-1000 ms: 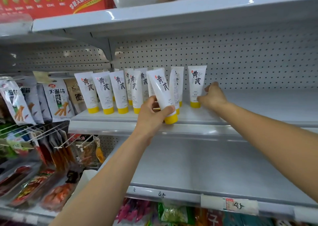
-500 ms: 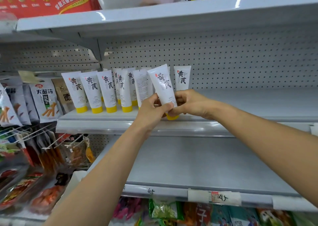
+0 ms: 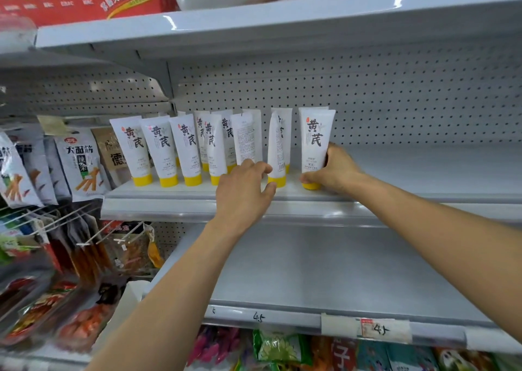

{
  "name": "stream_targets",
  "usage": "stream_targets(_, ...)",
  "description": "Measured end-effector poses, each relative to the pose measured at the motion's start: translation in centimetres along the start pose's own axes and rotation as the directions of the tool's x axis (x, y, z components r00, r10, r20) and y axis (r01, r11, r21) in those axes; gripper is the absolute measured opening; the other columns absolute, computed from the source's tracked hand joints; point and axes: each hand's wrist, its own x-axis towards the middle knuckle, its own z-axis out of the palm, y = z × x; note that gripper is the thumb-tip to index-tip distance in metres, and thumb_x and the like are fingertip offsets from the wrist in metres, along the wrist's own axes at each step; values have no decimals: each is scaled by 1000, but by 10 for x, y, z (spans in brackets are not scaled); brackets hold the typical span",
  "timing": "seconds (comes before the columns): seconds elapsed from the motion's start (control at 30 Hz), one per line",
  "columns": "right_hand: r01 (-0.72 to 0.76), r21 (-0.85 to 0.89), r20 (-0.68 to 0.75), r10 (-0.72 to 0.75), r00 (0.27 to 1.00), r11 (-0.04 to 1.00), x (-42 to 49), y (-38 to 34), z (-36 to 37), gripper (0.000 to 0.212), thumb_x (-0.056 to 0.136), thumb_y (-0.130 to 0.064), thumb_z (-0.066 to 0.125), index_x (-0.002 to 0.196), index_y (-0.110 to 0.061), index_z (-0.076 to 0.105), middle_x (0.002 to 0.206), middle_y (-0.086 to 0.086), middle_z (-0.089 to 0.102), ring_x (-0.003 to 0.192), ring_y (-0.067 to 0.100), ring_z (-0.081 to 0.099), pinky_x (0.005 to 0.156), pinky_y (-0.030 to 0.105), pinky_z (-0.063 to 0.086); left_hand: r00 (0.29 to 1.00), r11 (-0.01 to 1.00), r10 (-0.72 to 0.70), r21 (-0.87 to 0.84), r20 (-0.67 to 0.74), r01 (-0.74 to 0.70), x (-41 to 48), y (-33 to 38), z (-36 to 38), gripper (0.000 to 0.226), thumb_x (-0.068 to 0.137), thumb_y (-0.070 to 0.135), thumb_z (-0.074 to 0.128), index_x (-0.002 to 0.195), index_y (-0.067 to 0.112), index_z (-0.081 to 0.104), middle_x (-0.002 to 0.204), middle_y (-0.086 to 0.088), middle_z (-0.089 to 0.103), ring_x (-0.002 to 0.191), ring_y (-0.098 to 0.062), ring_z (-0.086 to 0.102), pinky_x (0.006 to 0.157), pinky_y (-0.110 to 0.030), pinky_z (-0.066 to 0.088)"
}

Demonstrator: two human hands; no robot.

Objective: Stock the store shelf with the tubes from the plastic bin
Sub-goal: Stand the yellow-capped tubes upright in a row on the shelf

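Now that tilted tube (image 3: 277, 150) stands cap-down mid-frame, one more stocked; left hand (image 3: 243, 192) at its cap, grasp unclear; right hand (image 3: 336, 170) grasps rightmost tube (image 3: 315, 141).

Bright, cool light is coming from above and in front, washing the white shelf (image 3: 395, 198) evenly. Glare is streaking along the front lip of the upper shelf (image 3: 254, 23), with hot spots near its left end and far right. Under it a soft shadow is darkening the top of the pegboard (image 3: 395, 88). The tubes (image 3: 316, 141) are showing sharp, their print readable. The wide lens is bending the shelf lines toward the edges, and the snack packets (image 3: 42, 308) at the lower left corner are smearing into blur. The left forearm (image 3: 175, 286) is looking stretched near the bottom border, and the lower shelf (image 3: 310, 271) is lying in dimmer grey shade
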Motion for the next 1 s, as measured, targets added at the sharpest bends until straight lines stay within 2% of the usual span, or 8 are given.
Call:
stream_targets(0.13, -4, -52, -31, 3, 1000, 999, 4, 1, 6, 66, 59, -22, 88, 115, -17, 53, 112, 0, 64, 100, 19, 61, 83, 35, 51, 999, 999, 29, 45, 14, -29, 6, -9, 0, 30, 92, 40, 53, 120, 29, 58, 111, 5, 59, 104, -19, 57, 87, -39, 44)
stream_targets(0.23, -8, -60, -38, 6, 999, 998, 7, -1, 9, 67, 62, -19, 86, 118, -16, 51, 114, 0, 62, 99, 18, 58, 80, 30, 47, 999, 998, 45, 41, 29, -46, 9, -15, 2, 30, 92, 40, 52, 119, 29, 59, 110, 5, 60, 104, -19, 57, 86, -38, 44)
stream_targets(0.43, -30, -94, -43, 26, 999, 995, 8, 0, 11, 70, 62, -24, 86, 122, -16, 50, 117, 0, 62, 103, 19, 59, 79, 30, 47, 996, 997, 70, 24, 48, -72, 12, -21, 5, 30, 92, 40, 53, 118, 29, 59, 110, 5, 60, 104, -19, 57, 87, -39, 43)
stream_targets(0.57, -63, -138, -45, 57, 997, 988, -2, -4, 8, 69, 59, -38, 83, 117, -17, 52, 110, -2, 64, 98, 17, 62, 83, 35, 52, 997, 998, 68, -13, 37, -67, 6, -20, 1, 30, 91, 39, 53, 118, 27, 60, 109, 4, 60, 104, -19, 57, 88, -41, 44)
stream_targets(0.7, -83, -162, -124, 63, 990, 983, -28, -8, -1, 60, 80, -34, 73, 126, -10, 44, 113, -3, 52, 99, 16, 53, 83, 31, 44, 997, 997, 69, -40, 24, -68, -11, -15, -9, 29, 90, 37, 56, 117, 26, 60, 108, 3, 60, 104, -19, 56, 89, -41, 45)
stream_targets(0.83, -6, -305, -175, -50, 983, 952, -71, -15, -12, 44, 85, -33, 65, 121, -15, 46, 111, 1, 56, 101, 20, 54, 86, 37, 46, 997, 994, 65, -90, 45, -61, -39, -4, -21, 28, 91, 34, 56, 117, 26, 60, 106, 5, 60, 100, -17, 57, 84, -37, 46)
stream_targets(0.93, 114, -467, -119, -190, 975, 877, -107, -19, -13, 33, 88, -26, 61, 118, -17, 52, 113, 0, 60, 103, 20, 55, 89, 38, 45, 996, 992, 12, -128, 84, -1, -69, 2, -26, 26, 91, 35, 54, 117, 29, 60, 104, 9, 59, 96, -13, 58, 79, -32, 47)
stream_targets(1.0, 188, -522, -56, -253, 966, 832, -131, -21, -7, 29, 88, -24, 60, 115, -17, 54, 113, 0, 61, 103, 21, 55, 88, 38, 45, 993, 990, -7, -141, 118, 24, -91, 2, -27, 27, 91, 36, 54, 117, 30, 60, 102, 11, 60, 95, -13, 59, 80, -34, 50)
